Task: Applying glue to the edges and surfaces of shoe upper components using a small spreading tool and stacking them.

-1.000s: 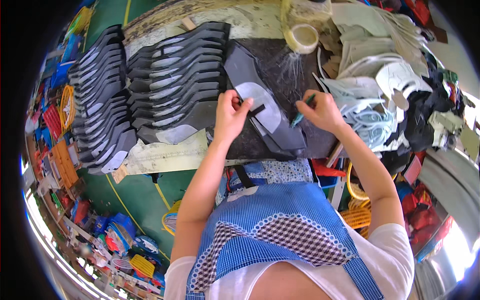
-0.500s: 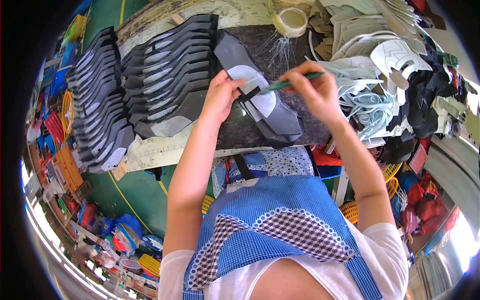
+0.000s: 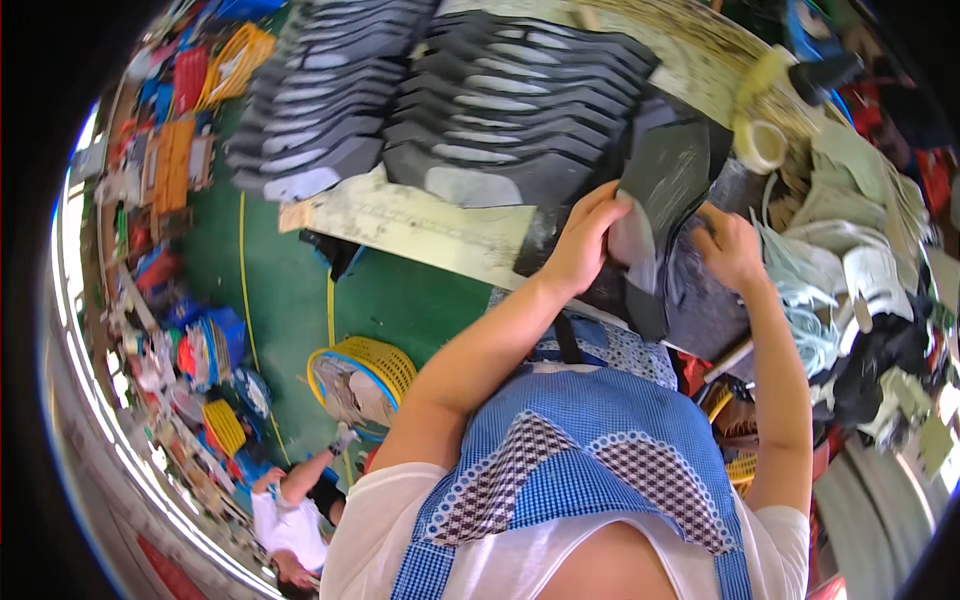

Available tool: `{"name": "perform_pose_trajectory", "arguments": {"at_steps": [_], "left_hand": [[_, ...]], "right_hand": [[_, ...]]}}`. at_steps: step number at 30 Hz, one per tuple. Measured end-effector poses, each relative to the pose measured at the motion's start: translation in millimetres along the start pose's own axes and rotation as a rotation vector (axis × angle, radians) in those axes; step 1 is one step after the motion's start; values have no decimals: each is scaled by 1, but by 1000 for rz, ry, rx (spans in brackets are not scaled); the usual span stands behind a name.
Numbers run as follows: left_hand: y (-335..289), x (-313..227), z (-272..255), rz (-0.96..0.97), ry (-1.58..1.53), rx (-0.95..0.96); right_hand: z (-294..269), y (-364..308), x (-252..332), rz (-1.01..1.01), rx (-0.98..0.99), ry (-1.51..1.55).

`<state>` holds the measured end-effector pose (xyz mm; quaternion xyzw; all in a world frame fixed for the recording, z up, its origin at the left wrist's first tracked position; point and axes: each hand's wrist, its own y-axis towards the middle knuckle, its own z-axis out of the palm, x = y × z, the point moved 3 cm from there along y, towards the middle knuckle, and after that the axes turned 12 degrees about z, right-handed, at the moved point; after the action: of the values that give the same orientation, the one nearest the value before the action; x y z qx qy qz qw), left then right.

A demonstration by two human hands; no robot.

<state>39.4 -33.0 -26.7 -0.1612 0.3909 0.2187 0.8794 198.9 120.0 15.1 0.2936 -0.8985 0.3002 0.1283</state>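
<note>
My left hand is closed on the near-left edge of a dark grey cut panel, thumb on top of its light grey rounded patch. The panel is lifted and tilted over the dark work mat, with other dark layers beneath it. At the panel's right edge is my right hand, its fingers curled, one fingertip close against the edge. What those fingers hold, if anything, is hidden, and the green-handled brush cannot be seen. Overlapping rows of similar panels with light grey patches lie to the left.
A glue pot and a dark-nozzled bottle stand at the far right of the mat. Pale cut parts and tangled strips heap on the right. A yellow basket sits on the green floor, with another person farther off.
The view has swung right. My left hand has lifted and tilted the panel. My right hand, which was brushing the panel's patch, is now at its right edge, and the brush is out of sight.
</note>
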Motion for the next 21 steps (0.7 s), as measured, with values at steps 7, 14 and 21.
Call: {"name": "perform_pose_trajectory", "arguments": {"at_steps": [7,14,21], "left_hand": [[-63,-125,-78,319,-329,-642],[-65,-106,-196,455,379,-821],[-35,-96,-269,430,1073,-780]], "right_hand": [[13,-24,95,-289,564,590],[61,45,142,-81,284,272],[84,76,196,-116,-77,-500]]}}
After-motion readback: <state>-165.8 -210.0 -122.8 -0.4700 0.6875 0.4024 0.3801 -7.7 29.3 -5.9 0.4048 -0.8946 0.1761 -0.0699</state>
